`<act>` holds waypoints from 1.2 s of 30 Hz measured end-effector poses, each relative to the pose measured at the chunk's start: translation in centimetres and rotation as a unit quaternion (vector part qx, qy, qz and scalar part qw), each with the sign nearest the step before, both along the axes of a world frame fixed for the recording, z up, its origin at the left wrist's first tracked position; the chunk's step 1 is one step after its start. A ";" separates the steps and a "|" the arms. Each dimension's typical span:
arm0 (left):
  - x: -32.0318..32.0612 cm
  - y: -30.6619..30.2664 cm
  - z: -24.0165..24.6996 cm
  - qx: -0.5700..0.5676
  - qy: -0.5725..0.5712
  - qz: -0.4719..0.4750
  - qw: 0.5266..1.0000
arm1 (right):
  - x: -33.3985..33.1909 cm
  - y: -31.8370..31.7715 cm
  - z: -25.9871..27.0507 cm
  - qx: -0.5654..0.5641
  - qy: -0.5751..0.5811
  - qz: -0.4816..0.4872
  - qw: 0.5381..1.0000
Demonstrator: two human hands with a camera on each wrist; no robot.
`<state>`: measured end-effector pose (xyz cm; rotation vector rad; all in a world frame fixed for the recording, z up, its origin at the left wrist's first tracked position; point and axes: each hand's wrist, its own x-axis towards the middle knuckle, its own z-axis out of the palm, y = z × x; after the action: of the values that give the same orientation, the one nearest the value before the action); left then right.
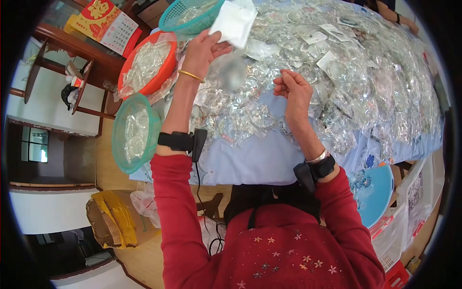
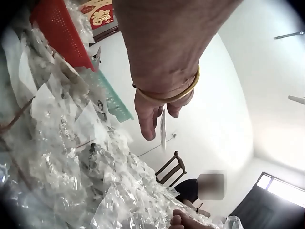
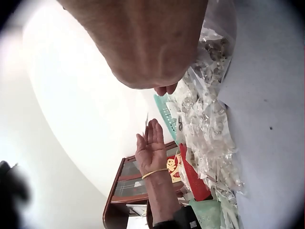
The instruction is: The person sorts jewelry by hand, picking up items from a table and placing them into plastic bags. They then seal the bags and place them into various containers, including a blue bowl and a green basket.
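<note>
My left hand (image 1: 204,53) is raised over the back left of the table and pinches a flat white packet (image 1: 234,23) between thumb and fingers. Edge-on, the packet (image 2: 163,129) looks thin in the left wrist view. My right hand (image 1: 295,94) hovers at the front of a wide heap of small clear plastic bags (image 1: 380,91), its fingers loosely bent with nothing visible in them. In the right wrist view the right fingers (image 3: 166,89) are mostly hidden behind the wrist. Many bags hold small shiny pieces, and a few have white cards.
A teal basket (image 1: 166,20), an orange-red basket (image 1: 171,60) and a green basket (image 1: 117,130) line the left edge, holding clear bags. A blue basin (image 1: 385,192) and white crates (image 1: 409,197) stand low at the right. Another person's arm (image 1: 394,17) reaches in at the far right.
</note>
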<state>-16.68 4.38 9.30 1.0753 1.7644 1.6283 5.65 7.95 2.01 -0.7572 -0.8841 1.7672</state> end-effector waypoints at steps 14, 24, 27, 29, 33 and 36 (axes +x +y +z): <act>-0.5 -1.9 -4.4 -0.198 0.436 0.147 0.866 | -0.1 0.0 -0.1 -0.007 -0.022 0.014 1.000; 0.3 1.1 -4.0 -0.301 0.392 0.007 0.869 | -0.1 0.0 -0.1 -0.013 -0.012 0.020 1.000; 0.7 1.9 -3.4 -0.348 0.341 -0.050 0.872 | 0.0 0.2 -0.2 -0.015 -0.013 0.023 1.000; 0.3 2.6 -2.8 -0.276 0.305 -0.049 0.910 | 0.0 0.2 -0.1 -0.015 -0.010 0.024 1.000; 0.5 3.2 -0.9 -0.222 0.324 -0.036 0.919 | 0.0 0.2 -0.4 -0.012 -0.010 0.029 0.999; 1.5 2.7 1.6 -0.154 0.261 -0.053 0.952 | -0.2 0.1 -0.2 -0.008 -0.012 0.031 0.999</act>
<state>-15.19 7.13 10.85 1.5052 2.1507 1.0062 5.44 8.06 1.80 -0.7705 -0.9200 1.8238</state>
